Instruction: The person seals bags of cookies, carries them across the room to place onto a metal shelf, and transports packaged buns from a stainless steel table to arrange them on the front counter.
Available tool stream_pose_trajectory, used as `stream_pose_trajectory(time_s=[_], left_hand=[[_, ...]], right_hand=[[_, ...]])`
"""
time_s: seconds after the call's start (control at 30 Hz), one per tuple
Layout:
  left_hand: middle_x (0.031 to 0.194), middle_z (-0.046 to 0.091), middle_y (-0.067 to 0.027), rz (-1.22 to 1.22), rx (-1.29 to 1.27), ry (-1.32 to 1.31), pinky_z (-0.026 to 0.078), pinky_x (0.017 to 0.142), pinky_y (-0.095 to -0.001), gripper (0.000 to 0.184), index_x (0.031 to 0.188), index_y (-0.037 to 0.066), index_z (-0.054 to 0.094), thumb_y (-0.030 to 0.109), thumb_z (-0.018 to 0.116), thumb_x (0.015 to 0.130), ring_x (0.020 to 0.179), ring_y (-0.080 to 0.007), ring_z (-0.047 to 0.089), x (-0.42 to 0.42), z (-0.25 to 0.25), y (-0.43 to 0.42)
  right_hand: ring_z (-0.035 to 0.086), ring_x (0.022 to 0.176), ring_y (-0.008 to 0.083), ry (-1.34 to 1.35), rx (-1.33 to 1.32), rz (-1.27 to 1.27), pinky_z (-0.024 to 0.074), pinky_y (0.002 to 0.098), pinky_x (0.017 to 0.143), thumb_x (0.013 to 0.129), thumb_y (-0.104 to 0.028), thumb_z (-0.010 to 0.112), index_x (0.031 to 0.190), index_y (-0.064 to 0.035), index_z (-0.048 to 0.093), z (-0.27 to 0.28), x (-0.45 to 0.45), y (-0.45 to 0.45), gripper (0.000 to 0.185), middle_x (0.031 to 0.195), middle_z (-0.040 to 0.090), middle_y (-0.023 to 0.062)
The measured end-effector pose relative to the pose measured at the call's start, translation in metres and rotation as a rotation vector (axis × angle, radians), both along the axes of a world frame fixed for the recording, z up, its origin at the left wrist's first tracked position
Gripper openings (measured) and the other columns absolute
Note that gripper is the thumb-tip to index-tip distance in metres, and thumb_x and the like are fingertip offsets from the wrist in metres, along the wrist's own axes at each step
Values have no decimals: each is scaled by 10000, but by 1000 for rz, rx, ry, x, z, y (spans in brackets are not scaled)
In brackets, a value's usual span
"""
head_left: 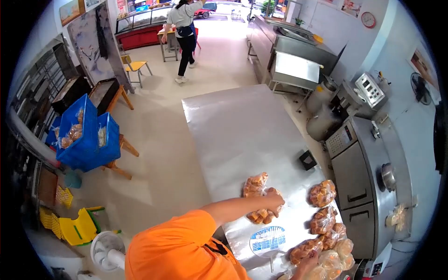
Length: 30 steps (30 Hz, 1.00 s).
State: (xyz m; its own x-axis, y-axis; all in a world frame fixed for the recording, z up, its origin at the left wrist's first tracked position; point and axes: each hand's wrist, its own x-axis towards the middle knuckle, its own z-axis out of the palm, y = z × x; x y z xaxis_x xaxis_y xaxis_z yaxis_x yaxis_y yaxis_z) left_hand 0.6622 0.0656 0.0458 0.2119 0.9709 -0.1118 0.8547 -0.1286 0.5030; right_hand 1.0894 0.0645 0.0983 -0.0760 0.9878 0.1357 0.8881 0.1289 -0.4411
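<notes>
My left hand [274, 202] is closed on the top of a clear plastic bag of browned bread pieces [261, 216] on the metal table [242, 135]. Touching it on the far side is another bag of bread [255, 183]. Low in the view, my right hand [305, 267] has its fingers closed at the near end of a bag of bread [304, 250]. Beside that hand are paler round buns in clear bags [330, 262]. Between my hands lies a blue and white hand fan [268, 239]. More bread bags [323, 220] line the table's right side.
A black box [307, 160] sits by the table's right edge. Blue crates [84, 140] holding bagged bread stand on a wooden bench at left, near a yellow folding stool [78, 229]. Steel cabinets [352, 182] run along the right. A person [183, 32] is walking at the back.
</notes>
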Motion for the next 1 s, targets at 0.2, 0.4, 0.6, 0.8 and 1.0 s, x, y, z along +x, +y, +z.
stream_pose_trajectory(time_s=[0.2,0.4,0.6,0.8,1.0], left_hand=[[1058,709,-131,77,-18,56,322,927,-706,759,1311,87,584,361,882,669,1117,-323,640,23,-10,2],[1007,710,-239,355,-79,-102,418,986,-545,969,1491,15,314,378,829,755,1006,-397,668,21,33,-9],[1045,720,-188,285,-81,-6,537,839,-447,561,1309,80,600,286,760,813,981,-341,688,16,-42,26],[1065,698,-205,292,-25,-151,541,824,-478,402,1213,24,627,179,668,844,979,-369,687,13,3,-2],[1034,710,-184,397,-27,-261,502,871,-508,418,1172,15,659,244,717,826,1014,-353,680,17,25,-11]], right_hand=[[572,839,262,1429,-276,-390,493,349,767,954,-44,536,1109,69,609,-104,57,66,205,959,610,118],[511,788,188,385,3,-17,448,288,717,970,-39,516,1065,67,604,7,-26,-15,167,900,549,65],[451,779,104,924,-290,-337,382,245,677,993,-40,485,1003,57,601,-22,-7,18,151,873,525,38],[454,756,127,836,-79,-162,387,254,660,1032,-200,515,964,52,609,-79,26,35,278,858,525,34],[518,800,158,889,-183,-262,447,289,687,971,-25,446,1007,56,637,-58,13,29,210,883,556,58]])
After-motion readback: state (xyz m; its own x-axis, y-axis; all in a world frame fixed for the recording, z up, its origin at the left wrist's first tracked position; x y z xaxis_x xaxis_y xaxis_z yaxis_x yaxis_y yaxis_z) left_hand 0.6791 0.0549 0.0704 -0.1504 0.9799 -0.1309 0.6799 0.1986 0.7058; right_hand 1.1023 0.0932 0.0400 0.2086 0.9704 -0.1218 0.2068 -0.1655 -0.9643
